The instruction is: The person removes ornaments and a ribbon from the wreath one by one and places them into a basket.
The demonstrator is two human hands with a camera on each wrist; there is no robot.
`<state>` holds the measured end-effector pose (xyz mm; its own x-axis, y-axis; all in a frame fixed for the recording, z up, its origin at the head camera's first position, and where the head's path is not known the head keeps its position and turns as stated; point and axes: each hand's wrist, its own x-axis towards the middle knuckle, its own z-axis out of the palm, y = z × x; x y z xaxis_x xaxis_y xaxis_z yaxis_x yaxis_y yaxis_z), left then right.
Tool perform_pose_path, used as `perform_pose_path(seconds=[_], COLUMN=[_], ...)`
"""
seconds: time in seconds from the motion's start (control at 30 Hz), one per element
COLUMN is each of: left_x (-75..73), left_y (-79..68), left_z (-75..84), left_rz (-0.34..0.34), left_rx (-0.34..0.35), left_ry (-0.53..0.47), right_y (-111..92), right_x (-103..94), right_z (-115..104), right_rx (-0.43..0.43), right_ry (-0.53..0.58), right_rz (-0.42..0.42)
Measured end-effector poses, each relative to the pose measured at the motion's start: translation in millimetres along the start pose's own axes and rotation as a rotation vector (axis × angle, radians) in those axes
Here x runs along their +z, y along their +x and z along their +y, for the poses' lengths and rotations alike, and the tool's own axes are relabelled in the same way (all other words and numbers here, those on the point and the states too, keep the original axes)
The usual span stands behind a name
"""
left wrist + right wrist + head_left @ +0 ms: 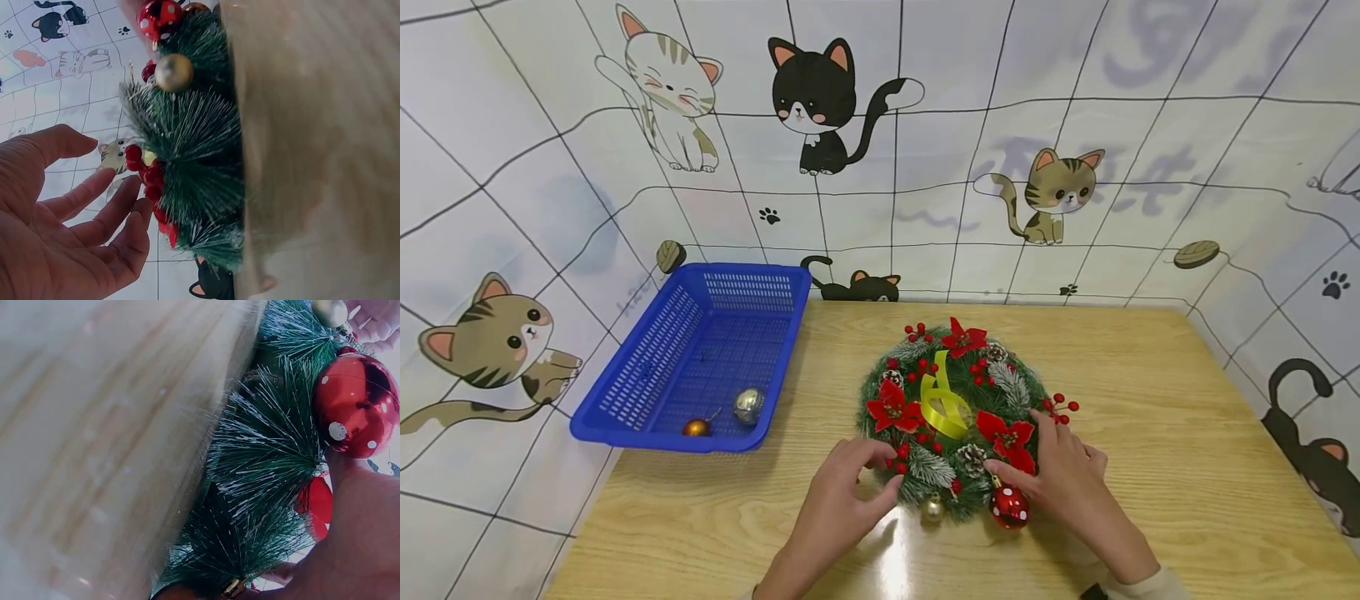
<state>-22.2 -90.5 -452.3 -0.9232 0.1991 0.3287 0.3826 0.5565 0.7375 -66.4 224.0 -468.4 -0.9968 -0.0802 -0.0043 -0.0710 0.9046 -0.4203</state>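
Observation:
A green wreath (951, 500) with red poinsettias, red berries, pine cones and frosted sprigs lies on the table. A loop of yellow ribbon (946, 417) rests over its middle. On its near side are a red white-dotted bauble (1009, 508) and a small gold bauble (932, 510). My left hand (853, 492) is at the wreath's near left, thumb and fingers apart beside the red berries (150, 178), holding nothing. My right hand (1063, 471) rests at the wreath's right edge, fingers spread; its thumb reaches toward the dotted bauble's cap, and contact there is unclear.
A blue plastic basket (681, 442) stands at the left of the wooden table (1150, 417). In it lie a silver bauble (748, 406) and a small orange bauble (697, 427). A cat-printed cloth (940, 150) hangs behind and at both sides.

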Motion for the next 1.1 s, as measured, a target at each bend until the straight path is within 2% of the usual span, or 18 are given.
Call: perform_pose_path(seconds=[0.3,0.67,0.9,1.1], left_x=[11.5,18.8,25.3,30.0], left_y=[-7.6,-6.9,-5.5,-6.3], left_z=[1.7,0.0,2.1,3.2], left_rz=[-0.069,-0.184,-0.253,-0.242], left_rx=[0.013,0.026,0.019,0.05], left_ry=[-0.038,-0.113,-0.047,0.05], right_y=[0,1,1,0], right_x=[0.7,-0.4,-0.3,-1.3], right_z=[1,2,1,1], right_rx=[-0.012,-0.023,-0.031,-0.027], right_ry=[0.003,0.007,0.007,0.007], right_rz=[0.021,-0.005,0.004,-0.003])
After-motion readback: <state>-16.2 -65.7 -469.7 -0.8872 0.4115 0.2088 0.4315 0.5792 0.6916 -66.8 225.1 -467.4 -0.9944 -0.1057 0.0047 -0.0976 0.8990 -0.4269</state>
